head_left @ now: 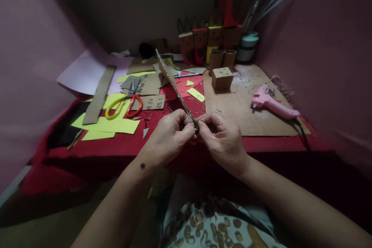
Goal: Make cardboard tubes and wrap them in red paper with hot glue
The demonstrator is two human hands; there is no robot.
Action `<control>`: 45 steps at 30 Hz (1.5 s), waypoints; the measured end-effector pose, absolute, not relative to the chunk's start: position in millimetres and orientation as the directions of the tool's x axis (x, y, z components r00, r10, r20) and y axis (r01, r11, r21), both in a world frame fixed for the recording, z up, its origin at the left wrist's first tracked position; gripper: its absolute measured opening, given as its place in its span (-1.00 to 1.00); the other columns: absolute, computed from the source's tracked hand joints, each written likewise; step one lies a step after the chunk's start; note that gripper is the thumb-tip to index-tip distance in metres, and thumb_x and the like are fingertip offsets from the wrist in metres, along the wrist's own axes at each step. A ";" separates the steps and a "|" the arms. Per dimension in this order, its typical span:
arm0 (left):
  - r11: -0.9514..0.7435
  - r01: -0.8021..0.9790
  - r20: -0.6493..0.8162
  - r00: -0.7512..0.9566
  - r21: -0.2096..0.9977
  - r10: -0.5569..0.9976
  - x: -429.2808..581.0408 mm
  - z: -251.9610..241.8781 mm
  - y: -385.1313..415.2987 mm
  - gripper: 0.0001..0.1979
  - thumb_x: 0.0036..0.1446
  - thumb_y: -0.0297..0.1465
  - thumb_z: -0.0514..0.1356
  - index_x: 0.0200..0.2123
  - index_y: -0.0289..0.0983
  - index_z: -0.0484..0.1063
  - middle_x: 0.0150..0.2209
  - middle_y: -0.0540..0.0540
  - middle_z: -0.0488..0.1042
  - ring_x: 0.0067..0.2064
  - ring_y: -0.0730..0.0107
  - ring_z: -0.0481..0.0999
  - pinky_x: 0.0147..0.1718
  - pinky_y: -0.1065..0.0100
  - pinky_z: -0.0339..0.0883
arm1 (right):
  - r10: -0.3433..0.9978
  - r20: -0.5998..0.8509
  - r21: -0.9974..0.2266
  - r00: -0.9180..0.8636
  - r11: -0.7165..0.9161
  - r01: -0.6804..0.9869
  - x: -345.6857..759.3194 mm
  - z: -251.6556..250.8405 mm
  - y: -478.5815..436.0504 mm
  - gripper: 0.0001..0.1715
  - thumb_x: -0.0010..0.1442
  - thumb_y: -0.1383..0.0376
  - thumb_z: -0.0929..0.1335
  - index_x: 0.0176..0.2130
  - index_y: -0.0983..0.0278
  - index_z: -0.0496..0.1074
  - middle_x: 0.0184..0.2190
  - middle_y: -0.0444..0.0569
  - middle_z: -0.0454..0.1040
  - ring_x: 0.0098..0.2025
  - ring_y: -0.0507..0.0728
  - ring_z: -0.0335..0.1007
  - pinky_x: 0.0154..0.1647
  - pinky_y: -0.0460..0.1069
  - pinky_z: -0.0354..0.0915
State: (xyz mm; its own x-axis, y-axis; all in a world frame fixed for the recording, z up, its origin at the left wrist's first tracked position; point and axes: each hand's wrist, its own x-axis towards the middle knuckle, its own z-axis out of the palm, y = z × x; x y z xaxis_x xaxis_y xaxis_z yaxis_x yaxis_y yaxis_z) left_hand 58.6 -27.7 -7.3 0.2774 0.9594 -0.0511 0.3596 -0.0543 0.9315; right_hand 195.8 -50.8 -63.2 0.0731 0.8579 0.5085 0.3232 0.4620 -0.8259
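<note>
A long strip of corrugated cardboard [176, 90], seen nearly edge-on, slants up and away from my hands over the front of the table. My left hand [176, 133] is closed, pinching the strip's near end between thumb and fingers. Right beside it, my right hand [222, 137] is closed on the same end, its thumb tip pressed there. The near end looks dark and bent or rolled, but the fingertips partly cover it. Left of the strip lie scissors [130, 99] with one yellow and one red handle loop, resting on cardboard and yellow paper.
A pink glue gun [271, 102] lies on a cardboard sheet [241, 120] at the right, its cord over the front edge. A small cardboard box [222, 79] stands behind. Decorated cardboard figures [200, 42] and a teal pot [249, 46] line the back. Yellow paper [107, 124] lies left.
</note>
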 end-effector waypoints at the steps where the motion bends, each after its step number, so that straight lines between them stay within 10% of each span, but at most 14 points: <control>1: -0.077 0.387 -0.032 0.268 0.919 0.963 58.7 -8.4 -28.0 -0.81 0.01 -0.56 0.17 -0.57 -0.28 0.23 -0.62 0.15 0.32 -0.57 0.63 0.34 -0.58 0.56 0.18 | 0.847 0.524 -0.816 0.083 0.472 0.332 195.3 -64.0 -51.1 -0.86 0.21 0.39 0.30 -0.38 0.33 0.41 -0.45 -0.05 0.44 -0.42 0.04 0.39 -0.37 -0.02 0.34; 33: -0.430 0.536 0.237 0.392 0.726 0.889 61.5 -11.3 -42.5 -0.78 0.10 -0.54 0.08 -0.57 -0.27 0.20 -0.55 0.08 0.25 -0.50 0.55 0.22 -0.49 0.44 0.09 | 0.957 0.233 -0.796 -0.170 0.288 0.531 212.8 -23.1 -41.0 -0.87 -0.03 0.44 0.27 -0.55 0.26 0.22 -0.61 -0.18 0.22 -0.54 -0.02 0.12 -0.52 -0.07 0.04; 45: -0.068 0.234 -0.034 0.405 0.970 0.913 70.3 -16.4 -38.1 -0.87 0.07 -0.51 0.12 -0.51 -0.27 0.28 -0.55 0.02 0.48 -0.47 0.43 0.50 -0.44 0.41 0.35 | 0.982 0.033 -0.996 -0.188 0.047 0.073 228.5 -34.4 -42.8 -0.90 -0.03 0.42 0.33 -0.50 0.28 0.28 -0.66 -0.21 0.38 -0.63 -0.02 0.35 -0.60 -0.13 0.27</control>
State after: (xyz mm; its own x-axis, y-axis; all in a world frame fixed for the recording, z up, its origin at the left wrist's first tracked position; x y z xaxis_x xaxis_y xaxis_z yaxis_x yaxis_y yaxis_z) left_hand 70.3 -38.1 -16.4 0.4054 0.9135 -0.0341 0.2342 -0.0677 0.9698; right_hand 228.5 -42.8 -34.4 -0.1883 0.9816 0.0327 0.0728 0.0472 -0.9962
